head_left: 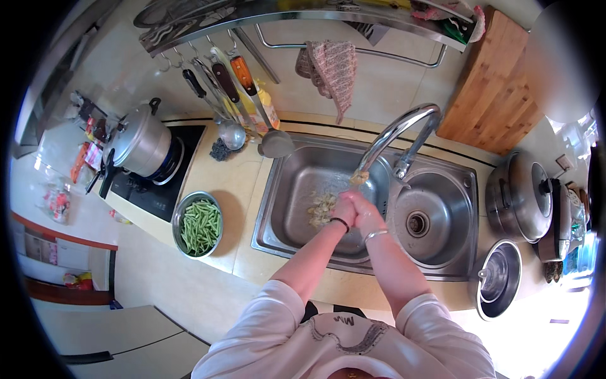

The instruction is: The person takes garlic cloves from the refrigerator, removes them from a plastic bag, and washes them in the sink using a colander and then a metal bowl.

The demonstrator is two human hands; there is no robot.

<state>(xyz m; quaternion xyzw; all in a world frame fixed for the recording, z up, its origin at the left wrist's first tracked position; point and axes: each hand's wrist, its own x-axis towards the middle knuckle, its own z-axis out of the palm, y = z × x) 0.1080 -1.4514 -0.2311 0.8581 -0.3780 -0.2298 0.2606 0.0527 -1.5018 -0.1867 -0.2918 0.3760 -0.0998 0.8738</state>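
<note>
Pressed together, my left hand (pixel 344 211) and my right hand (pixel 362 204) are under the spout of the chrome faucet (pixel 402 127), over the larger basin of the steel sink (pixel 303 175). The fingers overlap, and whether anything lies between them is hidden. A dark band is on the left wrist and a silver bangle on the right. Pale, wet food scraps (pixel 322 208) lie on the basin floor beside my left hand. A round drain (pixel 418 223) shows in the smaller basin. Cut green beans (pixel 201 227) fill a steel bowl (pixel 176 222) on the counter at left.
At left a pressure cooker (pixel 142 142) stands on a black cooktop (pixel 189 142). Ladles (pixel 277 143) and other utensils hang behind the counter. A cloth (pixel 336 66) hangs from a rail. A wooden board (pixel 492 85), a lidded pot (pixel 516 199) and a steel basin (pixel 513 289) stand at right.
</note>
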